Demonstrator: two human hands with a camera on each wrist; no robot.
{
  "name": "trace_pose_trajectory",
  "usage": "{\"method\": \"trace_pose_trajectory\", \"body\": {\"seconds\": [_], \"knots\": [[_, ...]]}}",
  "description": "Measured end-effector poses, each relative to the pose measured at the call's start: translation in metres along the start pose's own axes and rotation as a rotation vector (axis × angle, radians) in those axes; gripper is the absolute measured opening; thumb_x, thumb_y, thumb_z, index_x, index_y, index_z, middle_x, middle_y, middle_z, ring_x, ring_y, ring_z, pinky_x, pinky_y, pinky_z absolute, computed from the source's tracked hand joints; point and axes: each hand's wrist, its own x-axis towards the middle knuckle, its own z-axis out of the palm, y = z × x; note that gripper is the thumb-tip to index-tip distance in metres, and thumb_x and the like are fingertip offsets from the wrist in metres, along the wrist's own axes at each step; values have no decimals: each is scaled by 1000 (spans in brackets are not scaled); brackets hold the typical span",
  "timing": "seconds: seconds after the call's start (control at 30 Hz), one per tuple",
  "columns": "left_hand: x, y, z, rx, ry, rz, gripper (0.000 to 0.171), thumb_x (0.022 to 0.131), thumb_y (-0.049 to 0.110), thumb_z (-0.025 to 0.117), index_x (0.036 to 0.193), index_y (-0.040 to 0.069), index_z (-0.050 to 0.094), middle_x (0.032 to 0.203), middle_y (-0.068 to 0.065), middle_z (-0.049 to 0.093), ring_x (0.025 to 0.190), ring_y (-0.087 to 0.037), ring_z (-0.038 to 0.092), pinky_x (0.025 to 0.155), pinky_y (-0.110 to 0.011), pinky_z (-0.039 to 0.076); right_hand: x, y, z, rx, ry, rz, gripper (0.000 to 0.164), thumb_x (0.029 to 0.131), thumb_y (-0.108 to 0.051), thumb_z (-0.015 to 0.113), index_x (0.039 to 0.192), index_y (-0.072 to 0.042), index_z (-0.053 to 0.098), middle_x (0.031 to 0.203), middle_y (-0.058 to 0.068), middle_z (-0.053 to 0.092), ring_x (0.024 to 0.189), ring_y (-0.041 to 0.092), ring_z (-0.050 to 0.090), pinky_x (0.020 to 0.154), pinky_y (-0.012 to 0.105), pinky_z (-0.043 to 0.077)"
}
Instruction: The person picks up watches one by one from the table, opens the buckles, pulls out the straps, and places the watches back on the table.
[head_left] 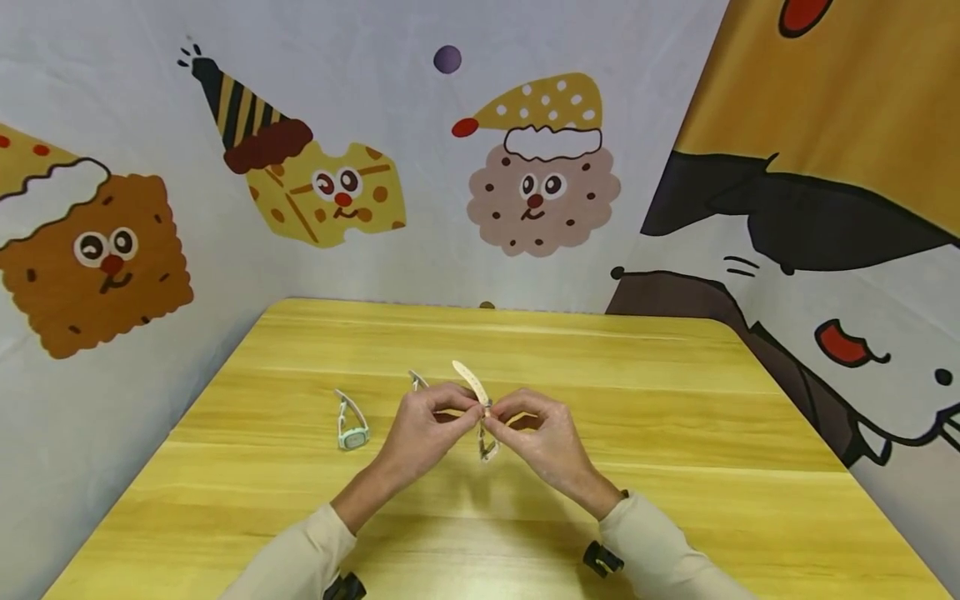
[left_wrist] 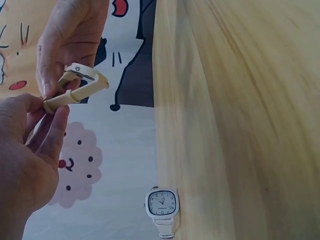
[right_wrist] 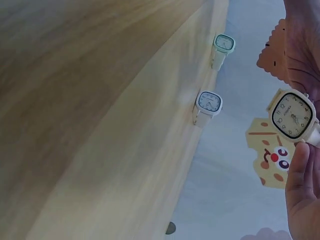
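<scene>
A cream wristwatch (head_left: 470,381) is held above the table between both hands, one strap end pointing up and away. My left hand (head_left: 429,425) pinches its strap between thumb and fingers from the left. From the right, my right hand (head_left: 545,437) pinches the same strap close by, the fingertips of both hands nearly meeting. In the left wrist view the strap forms a loop through a keeper band (left_wrist: 70,96). The squarish white dial (right_wrist: 293,116) with dark numerals shows in the right wrist view. Fingers hide part of the strap.
A mint green watch (head_left: 353,433) stands on the wooden table (head_left: 262,500) left of the hands. A white watch (right_wrist: 209,101) stands nearer the left hand, partly hidden by it in the head view. Behind the table hangs a cartoon-printed cloth (head_left: 420,275).
</scene>
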Motion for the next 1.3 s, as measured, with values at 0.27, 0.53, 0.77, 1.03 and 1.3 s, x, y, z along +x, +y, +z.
{"method": "trace_pose_trajectory", "body": {"seconds": [0.27, 0.53, 0.77, 1.03, 1.3], "knots": [[-1, -1, -1, 14, 88, 24, 8, 96, 6, 73, 93, 10, 79, 103, 2, 72, 94, -16, 70, 74, -33, 60, 0, -10, 0, -14, -8, -3, 11, 87, 5, 78, 93, -3, 76, 96, 9, 72, 86, 21, 68, 71, 42, 60], [1, 2, -3, -78, 176, -7, 8, 95, 1, 71, 88, 3, 75, 100, -7, 72, 89, -22, 72, 75, -33, 60, -14, 1, -6, 57, -65, 129, 11, 91, -9, 79, 100, -7, 75, 96, 8, 74, 87, 26, 72, 72, 40, 61], [4, 2, -3, -96, 250, -31, 8, 95, -4, 67, 88, -1, 70, 96, -12, 71, 81, -26, 71, 73, -34, 61, -20, 3, -12, 75, -43, 174, 18, 91, -7, 78, 106, 0, 72, 99, 14, 73, 91, 24, 72, 73, 38, 61], [2, 0, 13, -130, 203, -84, 7, 95, -3, 67, 89, -3, 70, 96, -12, 71, 82, -34, 71, 73, -35, 61, -19, 8, -6, 111, -36, 154, 19, 92, -6, 77, 110, -3, 75, 101, 9, 74, 91, 23, 72, 73, 37, 61], [8, 2, 21, -106, 129, -96, 5, 97, 4, 70, 93, 1, 70, 94, -9, 71, 88, -24, 70, 79, -31, 59, -15, 10, -5, -7, -92, 69, 15, 93, -5, 75, 107, -3, 78, 101, 11, 74, 85, 19, 70, 70, 34, 59]]}}
